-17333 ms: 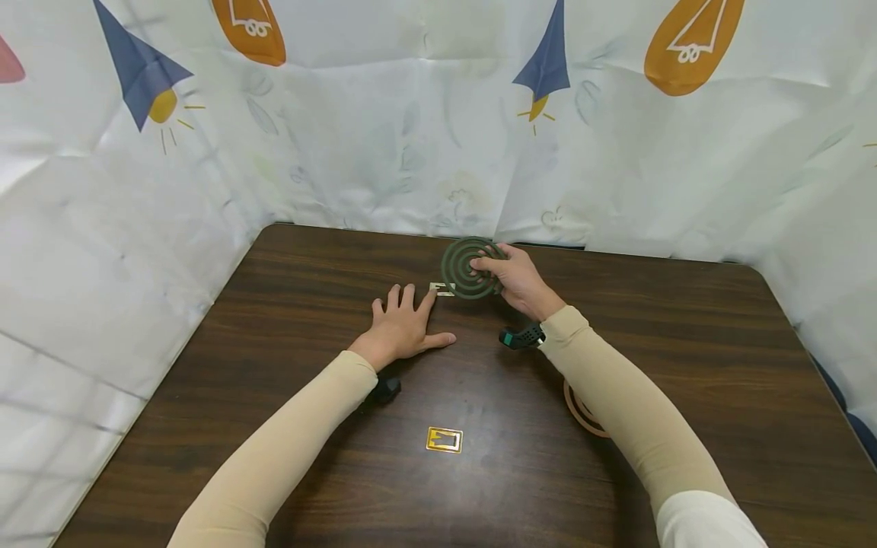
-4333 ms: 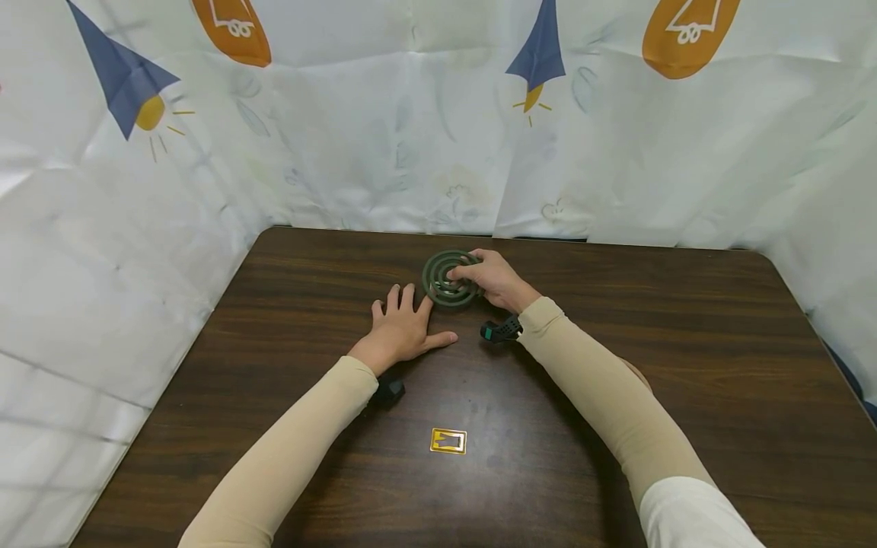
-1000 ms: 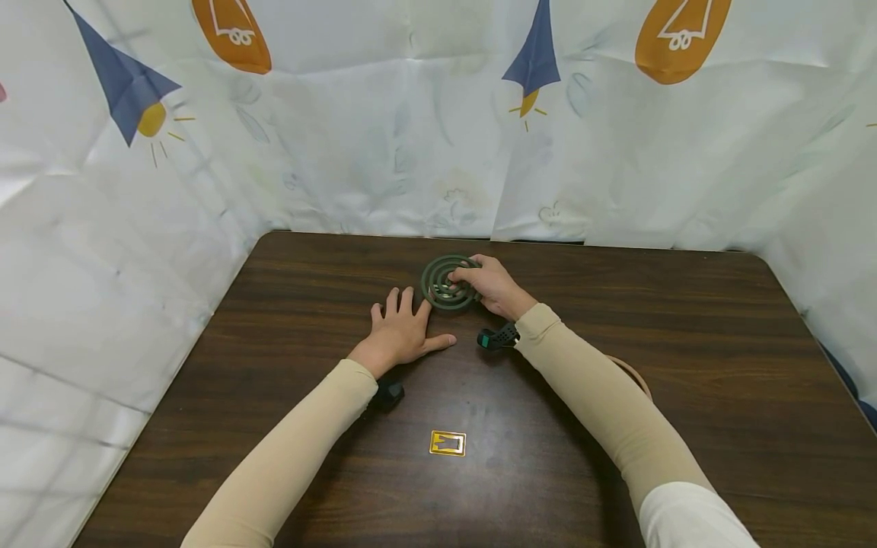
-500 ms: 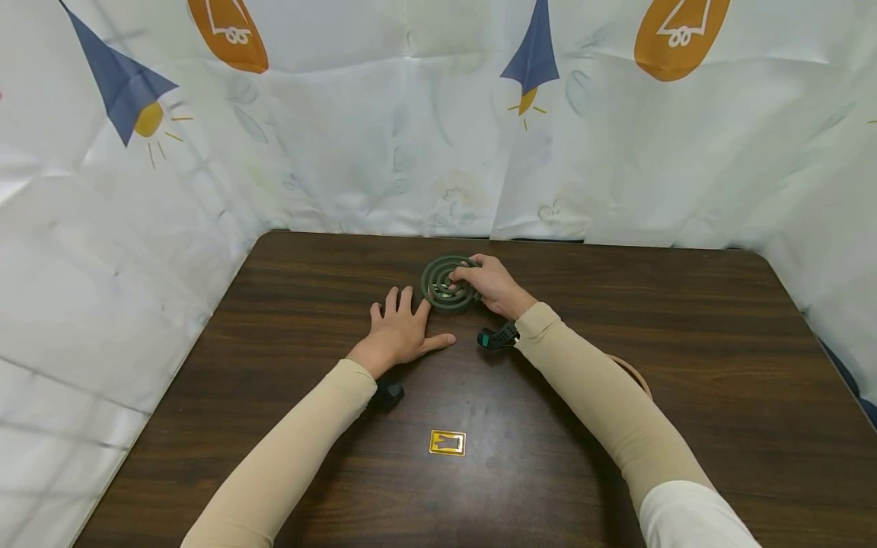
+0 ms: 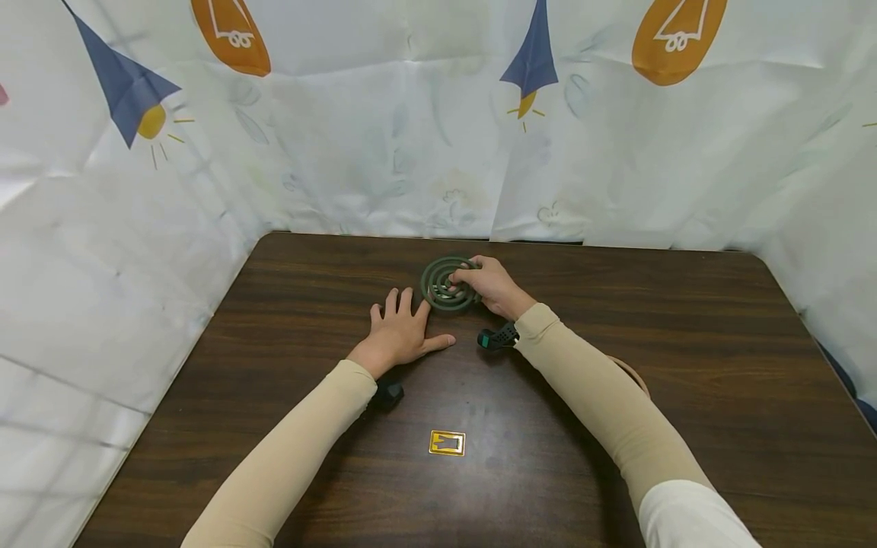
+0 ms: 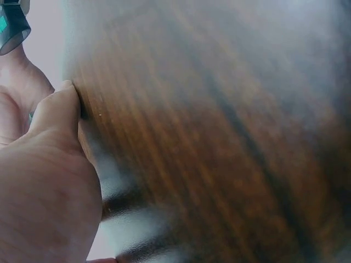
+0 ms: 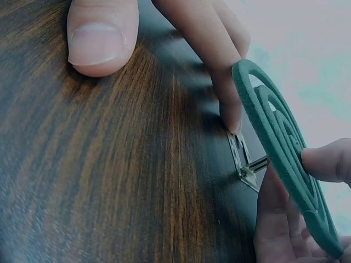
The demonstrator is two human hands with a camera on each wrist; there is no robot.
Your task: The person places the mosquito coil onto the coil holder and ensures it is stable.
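Ease the green spiral coil point(image 7: 281, 164) your right hand point(image 5: 496, 289) pinches; left hand point(image 5: 400, 335), fingers apart, steady the silver metal stand point(image 7: 255, 166).

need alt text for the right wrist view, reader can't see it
The right hand holds a green spiral coil over a small metal stand whose raised prong points toward it. On a dark wooden table, the left hand touches the stand's edge.

- Was a screened-off tbl point(image 5: 651, 304) spot; rm type unclear
- White sheeting point(image 5: 425, 137) w/ bulb prints point(image 5: 233, 42) hung behind & both sides
- Tbl was dk, wood-grained
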